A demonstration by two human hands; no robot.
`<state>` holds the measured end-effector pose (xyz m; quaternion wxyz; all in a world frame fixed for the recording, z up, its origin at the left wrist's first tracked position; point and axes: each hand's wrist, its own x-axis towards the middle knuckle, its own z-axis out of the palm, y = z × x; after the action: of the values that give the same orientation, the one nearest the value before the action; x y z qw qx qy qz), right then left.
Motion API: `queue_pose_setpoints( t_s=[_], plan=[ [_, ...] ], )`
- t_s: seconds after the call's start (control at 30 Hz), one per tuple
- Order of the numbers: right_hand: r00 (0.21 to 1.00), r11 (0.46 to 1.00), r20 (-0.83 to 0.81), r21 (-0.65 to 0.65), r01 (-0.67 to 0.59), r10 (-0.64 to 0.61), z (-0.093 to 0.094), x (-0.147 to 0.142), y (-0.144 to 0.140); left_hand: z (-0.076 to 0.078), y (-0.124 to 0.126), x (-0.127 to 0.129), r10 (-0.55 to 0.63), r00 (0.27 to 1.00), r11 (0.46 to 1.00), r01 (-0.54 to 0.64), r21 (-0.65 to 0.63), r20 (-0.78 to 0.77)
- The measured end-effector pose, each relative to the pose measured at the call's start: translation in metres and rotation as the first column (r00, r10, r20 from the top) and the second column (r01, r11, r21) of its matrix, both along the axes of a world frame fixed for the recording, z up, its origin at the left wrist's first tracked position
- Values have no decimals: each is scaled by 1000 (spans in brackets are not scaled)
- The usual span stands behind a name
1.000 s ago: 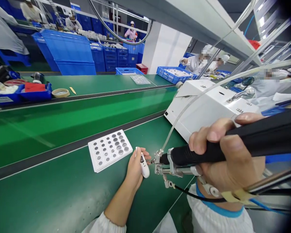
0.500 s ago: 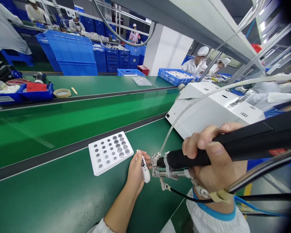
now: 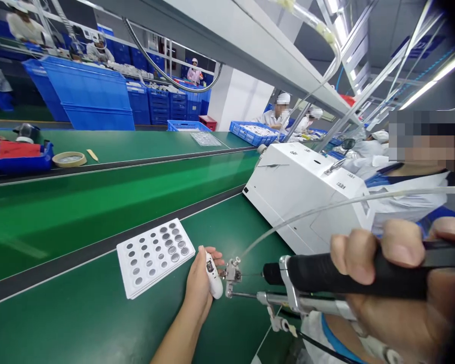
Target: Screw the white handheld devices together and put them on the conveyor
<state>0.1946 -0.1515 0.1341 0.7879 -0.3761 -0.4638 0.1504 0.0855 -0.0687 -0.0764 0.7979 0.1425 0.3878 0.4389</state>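
Observation:
My left hand (image 3: 197, 283) is closed around a small white handheld device (image 3: 214, 275) with a dark opening showing parts inside. My right hand (image 3: 394, 273) grips the black barrel of an electric screwdriver (image 3: 322, 270). Metal rods and a screw-feed nozzle block (image 3: 233, 275) extend from its front, with the nozzle close against the device; whether it touches I cannot tell. A thin bit shows between barrel and block. Left of my left hand lies a white tray (image 3: 136, 292) with several rows of round dark and silvery discs.
A white machine (image 3: 280, 197) with a clear hose (image 3: 307, 217) stands at the right. Beyond the green conveyor belt (image 3: 98, 197) are a tape roll (image 3: 69, 159), a blue parts bin (image 3: 20, 159) and a blue crate (image 3: 252, 135). A person (image 3: 405, 187) is close at the right.
My right hand has drawn the screwdriver barrel back from the nozzle block, baring the thin bit. My left hand still holds the device. The view has turned right, bringing a nearby person into sight.

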Motion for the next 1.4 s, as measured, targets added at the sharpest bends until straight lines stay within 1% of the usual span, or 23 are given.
queue_pose_setpoints(
  t_s=[0.07, 0.13, 0.27, 0.43, 0.6, 0.67, 0.73, 0.8, 0.9, 1.0, 1.07, 1.1, 1.17, 1.23, 1.33, 1.4],
  plan=[
    [999, 999, 8, 4, 33, -33, 1, -5, 1, 1, 0, -1, -5, 1000, 1000, 5, -22, 20],
    [999, 999, 27, -14, 33, -33, -4, -13, 7, 2, 0, -2, -9, 999, 999, 10, -35, 46],
    [999, 999, 32, -31, -41, 42, -18, -25, 17, 2, -1, -3, -21, 997, 999, 23, -34, 75],
    [996, 996, 20, -25, -87, 88, -24, -25, 18, 4, -1, -4, -21, 997, 1000, 23, -15, 68],
    [996, 996, 21, -14, -85, 85, -28, -27, 19, 7, -1, -4, -18, 996, 999, 21, -31, 84],
    [994, 994, 22, -19, -105, 105, -31, -27, 20, 8, -3, -4, -18, 996, 999, 22, -43, 91],
    [990, 990, 28, -17, -140, 141, -36, -28, 21, 7, -4, -3, -13, 994, 999, 18, -44, 106],
    [985, 986, 45, -14, -166, 167, -43, -28, 24, 5, -6, -3, 0, 991, 1000, 2, -18, 134],
    [987, 988, 54, -12, -151, 152, -51, -29, 27, 2, -6, -2, 22, 985, 999, -27, 26, 170],
    [988, 990, 73, -19, -137, 138, -51, -28, 30, -1, -4, -1, 31, 985, 999, -36, 28, 169],
    [992, 995, 84, -20, -97, 99, -44, -23, 30, -3, -3, 1, 51, 990, 998, -55, 26, 129],
    [995, 999, 83, -8, -50, 51, -39, -19, 29, -4, -3, 1, 66, 993, 997, -69, 25, 94],
    [993, 995, 61, 33, 97, -99, -24, -8, 30, -6, -3, 0, 84, 996, 996, -84, 40, 12],
    [971, 970, 45, 80, 229, -233, -9, 3, 32, -6, -7, -6, 73, 996, 993, -68, 93, -58],
    [942, 942, 54, 71, 327, -331, 5, 15, 40, -4, -15, -29, 23, 993, 975, 3, 223, -112],
    [923, 929, 110, 60, 365, -369, 4, 13, 44, -2, -20, -51, -7, 993, 960, 40, 278, -120]
  ],
)
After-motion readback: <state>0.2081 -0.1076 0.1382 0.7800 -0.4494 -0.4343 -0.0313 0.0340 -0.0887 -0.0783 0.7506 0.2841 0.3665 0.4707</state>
